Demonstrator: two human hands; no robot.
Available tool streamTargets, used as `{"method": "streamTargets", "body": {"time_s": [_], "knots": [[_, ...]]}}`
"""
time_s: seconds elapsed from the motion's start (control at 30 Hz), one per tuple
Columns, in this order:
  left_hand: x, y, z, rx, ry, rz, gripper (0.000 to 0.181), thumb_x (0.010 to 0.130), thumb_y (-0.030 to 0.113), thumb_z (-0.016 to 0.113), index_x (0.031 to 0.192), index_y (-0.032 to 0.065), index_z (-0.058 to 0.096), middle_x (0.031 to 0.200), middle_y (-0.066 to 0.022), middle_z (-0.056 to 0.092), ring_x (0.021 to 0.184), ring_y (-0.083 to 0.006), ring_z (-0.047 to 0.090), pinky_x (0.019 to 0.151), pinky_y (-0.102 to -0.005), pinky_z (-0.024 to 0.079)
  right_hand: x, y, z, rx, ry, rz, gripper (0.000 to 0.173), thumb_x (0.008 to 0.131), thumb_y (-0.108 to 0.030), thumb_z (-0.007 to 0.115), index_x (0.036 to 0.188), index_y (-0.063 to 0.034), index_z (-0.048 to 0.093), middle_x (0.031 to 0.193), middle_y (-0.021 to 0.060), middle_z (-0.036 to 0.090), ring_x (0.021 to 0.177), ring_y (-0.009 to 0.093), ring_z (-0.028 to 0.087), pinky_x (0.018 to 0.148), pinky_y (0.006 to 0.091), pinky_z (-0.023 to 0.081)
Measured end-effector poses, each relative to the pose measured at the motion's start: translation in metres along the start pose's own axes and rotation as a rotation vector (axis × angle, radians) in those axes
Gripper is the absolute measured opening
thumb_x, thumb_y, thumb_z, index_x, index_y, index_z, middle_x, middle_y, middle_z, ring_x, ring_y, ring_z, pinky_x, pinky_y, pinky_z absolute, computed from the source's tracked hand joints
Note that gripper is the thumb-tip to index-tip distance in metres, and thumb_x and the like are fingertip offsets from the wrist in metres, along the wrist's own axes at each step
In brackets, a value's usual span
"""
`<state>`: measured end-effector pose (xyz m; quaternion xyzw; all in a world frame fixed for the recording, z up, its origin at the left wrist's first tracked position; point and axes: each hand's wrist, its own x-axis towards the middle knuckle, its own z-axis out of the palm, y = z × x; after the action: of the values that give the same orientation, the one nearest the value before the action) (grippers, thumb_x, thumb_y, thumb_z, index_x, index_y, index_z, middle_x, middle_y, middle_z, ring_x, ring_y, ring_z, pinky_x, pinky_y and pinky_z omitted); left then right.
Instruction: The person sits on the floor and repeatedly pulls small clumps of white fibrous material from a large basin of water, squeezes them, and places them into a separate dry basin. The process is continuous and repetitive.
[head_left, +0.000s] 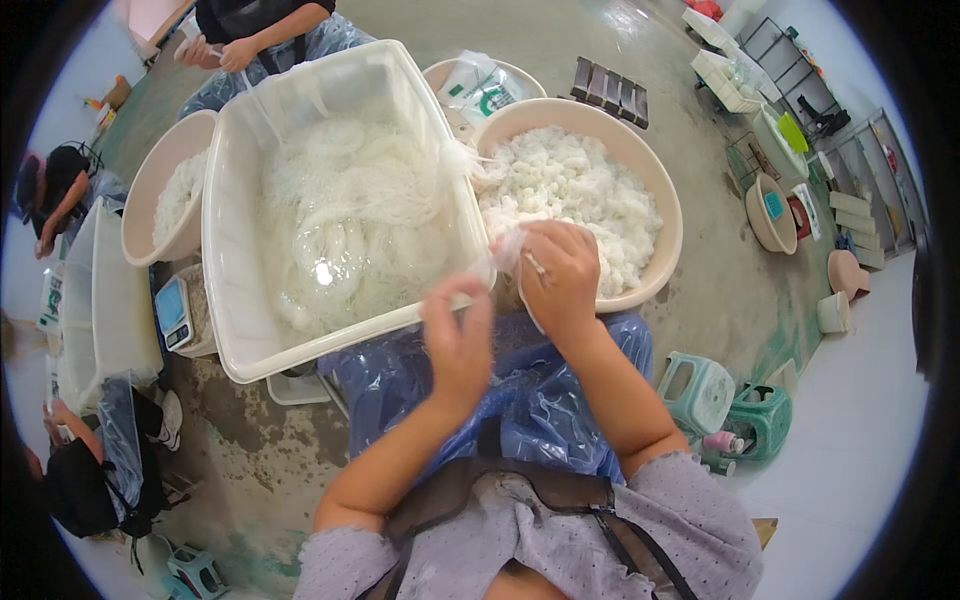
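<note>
My right hand (561, 279) is closed around a wet clump of white fibre (511, 250), above the place where two vessels meet. A thin pale strand hangs from that hand. Motion blurs my left hand (459, 330), which has its fingers curled at the near rim of a large white plastic tub (322, 351); whether it holds any fibre cannot be made out. Water and long skeins of white fibre (367, 187) fill the tub. On the right, a round beige basin (666, 225) holds a heap of white, cocoon-like fibre lumps (570, 187). More fibre (459, 159) drapes over the tub's right rim.
Across the tub, a co-worker's hands (225, 54) pull a strand. Another beige basin (142, 202) and a digital scale (174, 311) flank the tub's left side. A slatted dark stool (611, 90) stands beyond the basin; green plastic stools (697, 394) are at right. Other people work at left.
</note>
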<state>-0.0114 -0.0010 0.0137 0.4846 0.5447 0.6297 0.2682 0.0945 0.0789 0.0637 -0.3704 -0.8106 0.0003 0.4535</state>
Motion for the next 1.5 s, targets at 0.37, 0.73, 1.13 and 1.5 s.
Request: {"method": "streamTargets", "body": {"time_s": [0.37,0.73,1.13,1.5], "knots": [[0.032,0.076,-0.027,-0.817,-0.427,-0.532,0.013,0.092,0.014,0.049,0.099,0.0043,0.051,0.078,0.0,0.05,0.064,-0.0095,0.039,0.063,-0.0233,0.036,0.0,-0.016,-0.039,1.076,-0.069,0.674,0.01,0.084,-0.007,0.054,0.079,-0.0022,0.062,0.091,0.0074,0.064,0.065,0.014,0.061,0.052,0.0277,0.047],[0.05,0.072,-0.027,-0.568,-0.487,-0.187,0.023,0.091,0.018,0.043,0.097,-0.0008,0.056,0.091,-0.0052,0.054,0.089,-0.0133,0.051,0.082,-0.0281,0.04,0.024,-0.045,-0.064,0.676,-0.07,0.259,0.01,0.087,-0.011,0.056,0.092,-0.0031,0.052,0.1,0.0152,0.063,0.089,0.029,0.062,0.079,0.0331,0.048],[0.068,0.042,-0.024,0.125,-0.212,0.7,0.006,0.08,0.005,0.047,0.08,-0.0008,0.048,0.08,-0.0187,0.054,0.068,-0.0339,0.052,0.063,-0.0401,0.045,-0.01,0.076,0.006,0.199,-0.086,0.403,0.016,0.09,-0.011,0.045,0.103,-0.0029,0.051,0.093,0.0122,0.061,0.071,0.022,0.058,0.063,0.032,0.046],[0.162,0.147,-0.144,-0.405,0.092,0.599,0.011,0.088,0.003,0.047,0.092,0.0019,0.056,0.1,-0.0154,0.056,0.081,-0.024,0.059,0.069,-0.0325,0.048,-0.089,0.037,0.08,-0.053,-0.5,0.122,0.028,0.078,-0.033,0.066,0.094,-0.0101,0.065,0.125,0.0145,0.046,0.123,0.032,0.038,0.094,0.0458,0.034]]}}
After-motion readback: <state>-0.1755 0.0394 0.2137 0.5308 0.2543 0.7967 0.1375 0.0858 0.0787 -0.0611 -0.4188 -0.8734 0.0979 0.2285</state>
